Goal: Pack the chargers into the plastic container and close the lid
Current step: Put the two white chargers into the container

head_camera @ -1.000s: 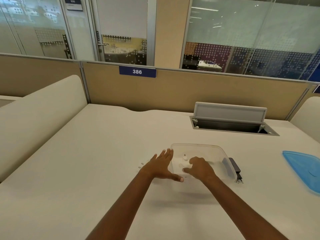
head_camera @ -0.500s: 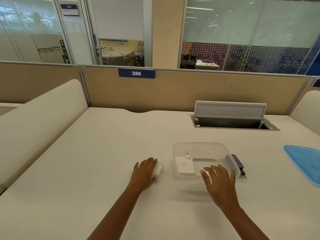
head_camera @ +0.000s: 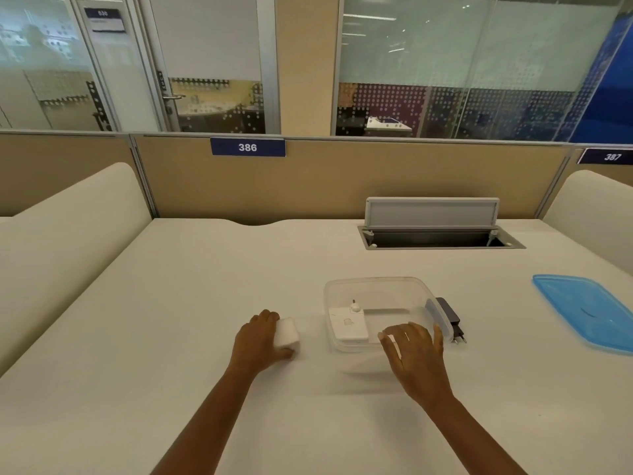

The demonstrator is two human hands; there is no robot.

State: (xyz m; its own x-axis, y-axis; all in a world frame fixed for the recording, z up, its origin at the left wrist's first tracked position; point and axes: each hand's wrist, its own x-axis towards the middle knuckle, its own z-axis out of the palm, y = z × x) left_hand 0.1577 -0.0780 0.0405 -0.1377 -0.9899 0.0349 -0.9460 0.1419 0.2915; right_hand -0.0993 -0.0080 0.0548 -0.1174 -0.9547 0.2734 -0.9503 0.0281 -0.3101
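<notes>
Fingers [head_camera: 263, 318] of the left hand [head_camera: 257, 342] are curling around a small white charger block [head_camera: 286, 332], gripping it against the desk [head_camera: 171, 389] just left of centre frame. Right of it, the right hand [head_camera: 416, 358] is hovering with fingers spread and holding nothing, its fingertips [head_camera: 385, 335] overlapping the near rim of the clear plastic container [head_camera: 376, 286]. Whether they are touching that rim cannot be told.

Wide bare desktop is lying open in the lower part of the frame and to the left of the left hand. A narrow strip of free surface is separating the white block from the container's left wall.

Inside the container, a flat white power adapter [head_camera: 347, 323] is lying against the left wall, leaving the right half of the floor free. A black charger [head_camera: 450, 315] is resting on the desk just outside the container's right wall, prongs pointing toward the near edge.

At the right edge of the frame, well apart from the container, the blue lid [head_camera: 585, 310] is lying flat, partly cut off.

Farther back, right of centre, an open cable hatch [head_camera: 433, 226] is sitting near the desk's far edge, below the beige partition [head_camera: 342, 180].
</notes>
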